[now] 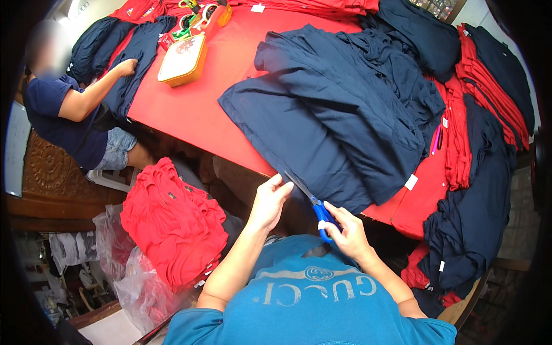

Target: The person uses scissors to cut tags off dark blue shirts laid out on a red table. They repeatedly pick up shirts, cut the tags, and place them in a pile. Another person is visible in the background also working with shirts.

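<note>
A large dark navy garment (328, 109) lies loosely spread over the red-topped table, its near edge reaching the table's front. My right hand (349, 231) is closed around the blue handles of a pair of scissors (323, 214). The slim blades point up and left, along the garment's near edge, and look slightly parted. Beside the blade tips, my left hand (269, 202) is closed in a pinch at the garment's edge. What sits between those fingertips is too small to make out.
On the red table (184, 106) stand a yellow box (183, 60) and a tape dispenser (215, 17). Navy garments (471, 218) and red garments (457, 126) are piled on the right. A red heap (172, 224) lies at left, by clear plastic bags (141, 282). Another person (75, 109) handles navy cloth.
</note>
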{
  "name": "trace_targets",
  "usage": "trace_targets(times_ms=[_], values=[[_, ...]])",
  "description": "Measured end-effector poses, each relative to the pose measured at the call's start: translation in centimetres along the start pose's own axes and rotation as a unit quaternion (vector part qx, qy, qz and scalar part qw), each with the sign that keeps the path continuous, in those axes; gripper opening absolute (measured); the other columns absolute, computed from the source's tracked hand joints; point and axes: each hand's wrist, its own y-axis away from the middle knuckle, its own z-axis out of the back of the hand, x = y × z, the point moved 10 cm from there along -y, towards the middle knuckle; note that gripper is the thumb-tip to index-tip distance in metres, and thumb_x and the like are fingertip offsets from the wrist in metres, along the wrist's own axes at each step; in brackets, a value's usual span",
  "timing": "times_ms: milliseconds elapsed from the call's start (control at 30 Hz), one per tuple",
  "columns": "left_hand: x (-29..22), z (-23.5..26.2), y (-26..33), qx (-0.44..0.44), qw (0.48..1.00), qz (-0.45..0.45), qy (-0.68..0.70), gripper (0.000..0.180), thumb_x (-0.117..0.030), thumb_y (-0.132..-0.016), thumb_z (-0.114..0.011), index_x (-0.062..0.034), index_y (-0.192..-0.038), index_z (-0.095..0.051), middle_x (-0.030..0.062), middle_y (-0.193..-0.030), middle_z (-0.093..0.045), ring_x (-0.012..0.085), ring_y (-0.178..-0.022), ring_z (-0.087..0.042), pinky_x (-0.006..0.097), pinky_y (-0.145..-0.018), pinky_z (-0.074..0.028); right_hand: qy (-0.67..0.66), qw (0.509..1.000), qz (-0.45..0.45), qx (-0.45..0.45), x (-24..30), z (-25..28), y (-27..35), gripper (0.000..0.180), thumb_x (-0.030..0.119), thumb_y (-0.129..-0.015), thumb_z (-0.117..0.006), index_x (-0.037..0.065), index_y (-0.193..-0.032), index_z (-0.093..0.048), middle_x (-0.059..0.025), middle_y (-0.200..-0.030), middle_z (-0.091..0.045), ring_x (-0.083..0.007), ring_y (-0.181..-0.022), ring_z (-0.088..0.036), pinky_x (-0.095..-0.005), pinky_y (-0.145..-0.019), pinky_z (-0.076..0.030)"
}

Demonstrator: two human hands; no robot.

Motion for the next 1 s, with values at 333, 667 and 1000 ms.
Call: trace_targets(times_ms=[333, 667, 1000], values=[[-0.5, 0.2, -1.0, -0.021, 0.997, 0.031, 0.064, 0.037, -0.001, -0.090, -0.062, -0.0025, -0.126, -0.055, 0.0037, -0.106, -0.062, 0.0112, -0.096, -0.059, 0.028, -0.085, -0.048, -0.040, 0.999, -0.022, -0.013, -1.3, -0.5, -2.0, 0.044, 0.009, -0.089, -0.064, 0.000, -0.132, -0.057, -0.0110, -0.091, -0.063, -0.0164, -0.071, -0.061, -0.0277, -0.069, -0.050], [-2.7, -0.2, -1.6, 0.014, 0.999, 0.019, -0.025, 0.039, 0.000, -0.090, -0.061, -0.0055, -0.128, -0.054, 0.0030, -0.114, -0.062, 0.0113, -0.100, -0.057, 0.026, -0.085, -0.046, -0.046, 0.999, -0.003, -0.007, 0.1, -1.2, -4.5, 0.043, 0.012, -0.090, -0.064, -0.001, -0.131, -0.057, -0.0102, -0.087, -0.062, -0.0152, -0.072, -0.060, -0.0262, -0.069, -0.050], [-3.6, 1.3, -3.4, 0.022, 0.999, -0.013, -0.020, 0.038, 0.000, -0.091, -0.059, -0.0039, -0.128, -0.054, 0.0051, -0.118, -0.061, 0.0141, -0.106, -0.058, 0.031, -0.091, -0.047, -0.032, 0.999, 0.022, -0.010, 0.4, -1.9, -5.6, 0.044, 0.013, -0.090, -0.065, 0.000, -0.132, -0.057, -0.0116, -0.097, -0.066, -0.0139, -0.073, -0.062, -0.0263, -0.068, -0.050]])
